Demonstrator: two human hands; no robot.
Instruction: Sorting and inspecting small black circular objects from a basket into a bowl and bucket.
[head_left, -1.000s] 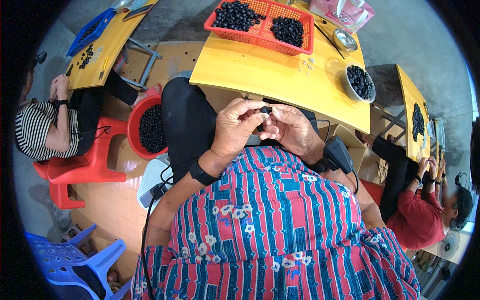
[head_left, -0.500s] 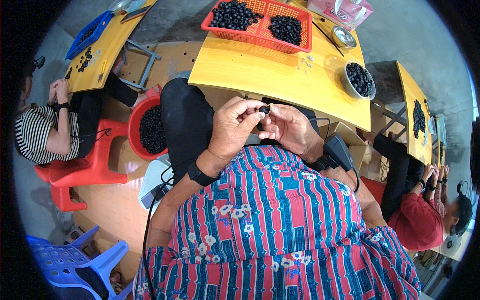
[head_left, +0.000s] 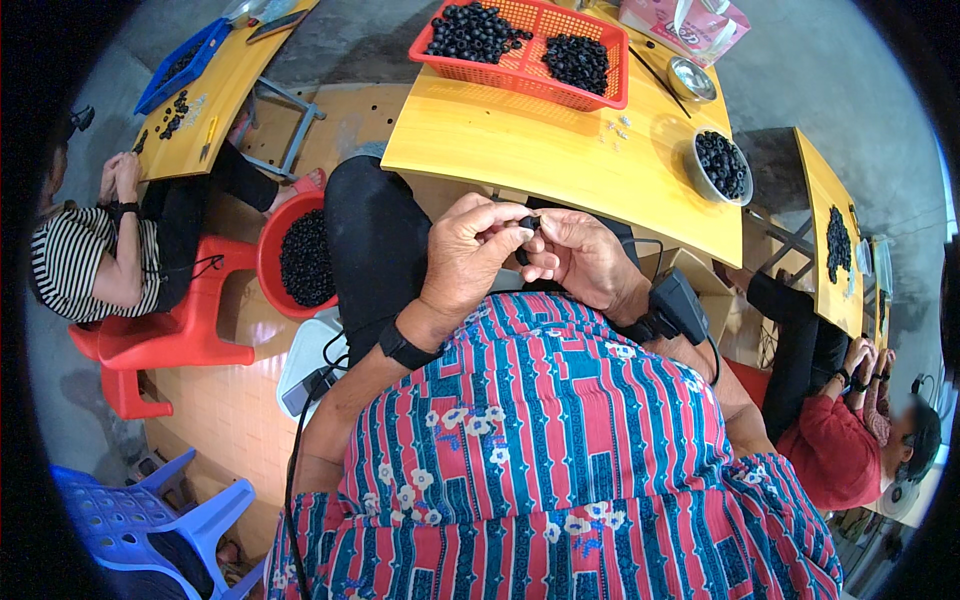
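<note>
My left hand pinches a small round black part between thumb and fingertips, just short of the table's front edge. From the other side my right hand closes its thumb and forefinger against the same part. Curled right fingers partly cover another dark bit just below it, and I cannot tell whether that is a separate piece. On the yellow table beyond my hands, a red basket holds black ring-like parts in two compartments. At the right, a clear bowl is filled with similar black parts.
Small pale pieces, a thin dark rod, a metal bowl and a pink bag are on the table. A red bucket of black parts stands left of my leg. People sit at tables on both sides.
The black part has turned slightly between my fingertips, and my right fingertips have shifted a little on it. Both hands stay in nearly the same place.
</note>
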